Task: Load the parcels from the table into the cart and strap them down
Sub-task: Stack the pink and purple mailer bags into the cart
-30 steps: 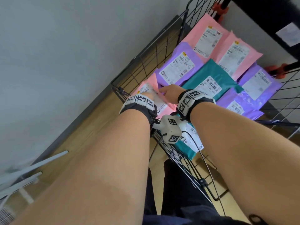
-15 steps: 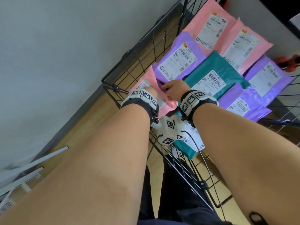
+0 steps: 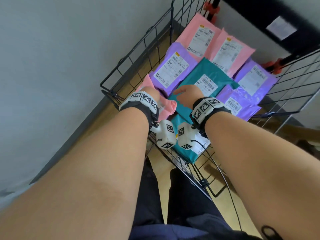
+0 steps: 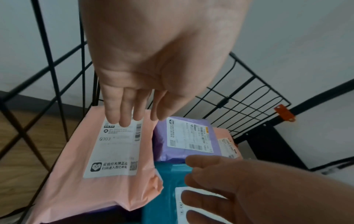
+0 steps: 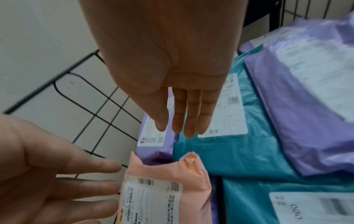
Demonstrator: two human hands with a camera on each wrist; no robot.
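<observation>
Eight parcels show in the black wire cart [image 3: 135, 54], all soft mailer bags with white shipping labels, lying flat and overlapping.

Item: near pink parcel [image 4: 107, 159], in the cart's near left corner beside the wire wall, label up, marked "0303". Its right edge overlaps a teal parcel.
Item: purple parcel [image 3: 173, 68], just beyond the pink one, along the left wall.
Item: two pink parcels [image 3: 199, 35] at the far end, side by side, partly under the purple and teal bags.
Item: central teal parcel [image 3: 207, 78], on top in the middle, barcode label up.
Item: near teal parcel [image 3: 187, 151], at the near wall, partly behind the wrist cameras.
Item: two purple parcels [image 3: 254, 78] on the right side, one overlapping the other.

Left hand [image 4: 153, 60]: above the near pink parcel, fingers straight and held together, tips over the top of its label; contact cannot be told. This grip is spread flat and holds nothing.
Right hand [image 5: 162, 53]: above the central teal parcel, fingers straight, close together, tips near the label's lower edge. This grip is likewise flat and holds nothing.

Orange clips [image 3: 210, 10] sit on the cart's far uprights. Wood floor [image 3: 97, 122] and a pale wall [image 3: 52, 58] lie to the left.
</observation>
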